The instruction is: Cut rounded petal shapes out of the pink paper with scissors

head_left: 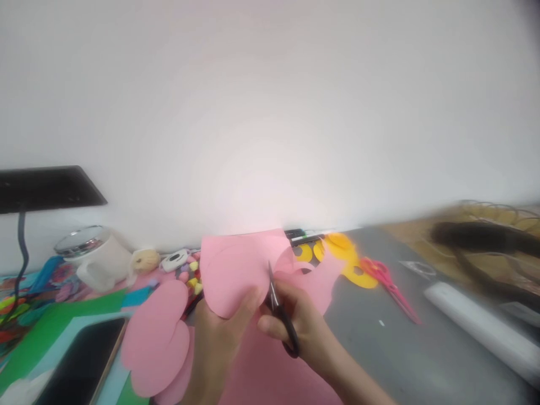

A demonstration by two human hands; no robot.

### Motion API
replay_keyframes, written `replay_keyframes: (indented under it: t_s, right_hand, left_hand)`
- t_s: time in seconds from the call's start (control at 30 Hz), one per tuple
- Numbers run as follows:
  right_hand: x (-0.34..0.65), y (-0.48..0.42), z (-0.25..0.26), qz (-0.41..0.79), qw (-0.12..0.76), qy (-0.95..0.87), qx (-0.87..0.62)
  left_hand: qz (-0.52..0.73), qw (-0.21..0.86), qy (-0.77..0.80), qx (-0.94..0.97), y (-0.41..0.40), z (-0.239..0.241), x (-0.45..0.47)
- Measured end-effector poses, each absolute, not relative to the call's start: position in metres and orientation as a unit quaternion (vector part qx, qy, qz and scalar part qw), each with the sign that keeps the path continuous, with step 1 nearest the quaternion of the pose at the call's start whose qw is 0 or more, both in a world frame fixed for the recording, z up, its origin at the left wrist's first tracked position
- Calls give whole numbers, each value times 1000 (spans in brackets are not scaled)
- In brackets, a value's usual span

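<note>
My left hand (225,329) grips the lower edge of a sheet of pink paper (236,264), thumb on the near face. Black-handled scissors (276,301) are in my right hand (295,312), fingers around the handles. Their blades point up and lie against the right part of the sheet. Faint curved lines show on the sheet. Below and behind my hands lies more pink paper (270,371). Rounded pink paper cutouts (158,343) overlap to the left of my left hand. A pink offcut with curved edges (323,275) spreads out to the right.
At left are a phone (84,360), green paper (50,329) and a white mug (101,261). Yellow paper scraps (341,250) and pink scissors (390,287) lie right of my hands. A white roll (485,332) is farther right. A wall (270,112) closes off the back.
</note>
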State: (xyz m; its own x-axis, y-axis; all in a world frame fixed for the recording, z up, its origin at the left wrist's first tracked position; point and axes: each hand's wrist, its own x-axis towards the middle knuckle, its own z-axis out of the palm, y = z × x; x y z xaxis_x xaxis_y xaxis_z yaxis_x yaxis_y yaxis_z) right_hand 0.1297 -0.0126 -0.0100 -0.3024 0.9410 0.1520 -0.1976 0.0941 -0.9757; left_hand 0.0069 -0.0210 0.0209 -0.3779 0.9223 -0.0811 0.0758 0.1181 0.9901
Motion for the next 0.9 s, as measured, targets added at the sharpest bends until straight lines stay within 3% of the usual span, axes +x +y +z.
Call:
replay_keyframes:
  t_s: [0.9]
  right_hand:
    - [128, -14, -13, 604, 476, -533, -353]
  left_hand:
    - [515, 409, 636, 404, -20, 23, 2]
